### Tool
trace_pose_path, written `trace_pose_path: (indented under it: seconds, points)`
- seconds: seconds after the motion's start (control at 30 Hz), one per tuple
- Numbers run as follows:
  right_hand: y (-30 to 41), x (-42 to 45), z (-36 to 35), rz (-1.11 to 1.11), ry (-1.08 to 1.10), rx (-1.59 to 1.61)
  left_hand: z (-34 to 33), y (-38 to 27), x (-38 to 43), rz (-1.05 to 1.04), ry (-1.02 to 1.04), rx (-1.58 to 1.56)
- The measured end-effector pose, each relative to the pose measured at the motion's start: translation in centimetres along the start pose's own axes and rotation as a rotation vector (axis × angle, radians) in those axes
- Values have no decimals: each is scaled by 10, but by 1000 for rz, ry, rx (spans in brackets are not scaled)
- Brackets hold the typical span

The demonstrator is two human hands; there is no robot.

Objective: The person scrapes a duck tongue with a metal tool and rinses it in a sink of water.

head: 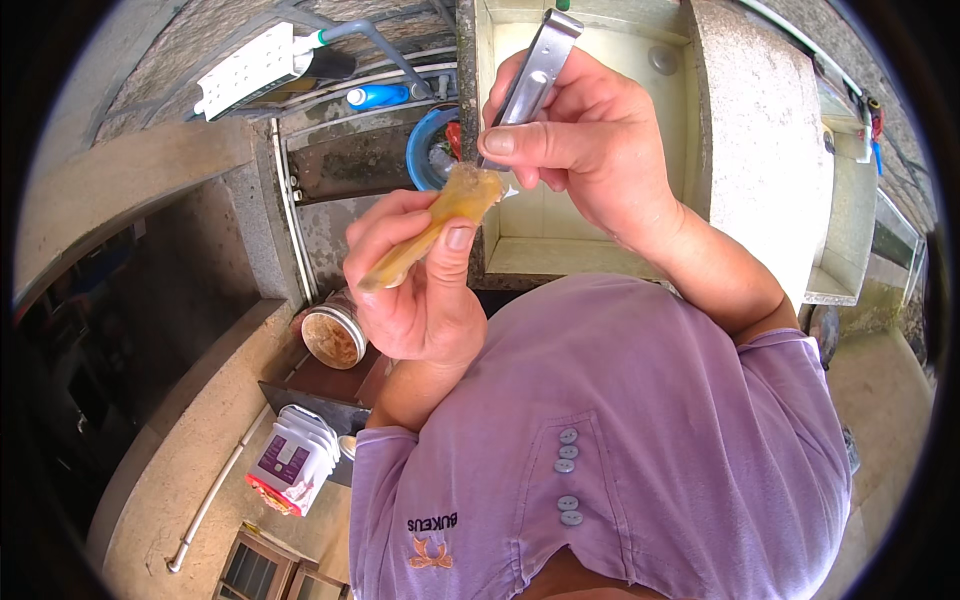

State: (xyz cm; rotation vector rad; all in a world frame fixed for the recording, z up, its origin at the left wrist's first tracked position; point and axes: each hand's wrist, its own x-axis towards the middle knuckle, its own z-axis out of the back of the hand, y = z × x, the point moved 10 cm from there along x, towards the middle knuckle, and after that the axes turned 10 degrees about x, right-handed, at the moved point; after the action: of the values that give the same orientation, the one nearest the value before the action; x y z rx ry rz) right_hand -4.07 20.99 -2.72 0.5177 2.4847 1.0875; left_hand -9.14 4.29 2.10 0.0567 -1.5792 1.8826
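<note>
My left hand (420, 300) grips a long, yellowish, moist piece of food (439, 232) between thumb and fingers. The piece slants up to the right and has a rough, greyish upper end; its exact kind cannot be told. In my right hand (592, 150) is a pair of broad stainless-steel tweezers (534, 79), its bent end pointing up. The lower tip of the tweezers is at the rough end of the yellow piece; whether the jaws are closed on it cannot be told. Both hands are raised in front of a pale tiled sink basin (570, 259).
A blue basin (420, 154) with a red item inside stands left of the sink. Behind it lies a blue bottle (379, 96) near pipes. An open tub (334, 339) and a white bucket (294, 457) are at the left. A bright stone ledge (761, 150) borders the sink's right side.
</note>
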Motion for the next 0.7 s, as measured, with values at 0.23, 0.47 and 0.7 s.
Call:
trace_pose_path:
  seconds: [0.23, 0.47, 0.7]
  points:
    - [1, -6, -11, -2, 33, -89, -1, -2, 0, 8, 16, 25]
    - [-3, 1, -11, 21, 84, -94, -4, -4, 0, -16, 42, 20]
    - [2, 0, -10, -5, 43, -97, -3, -4, 0, -13, 39, 27]
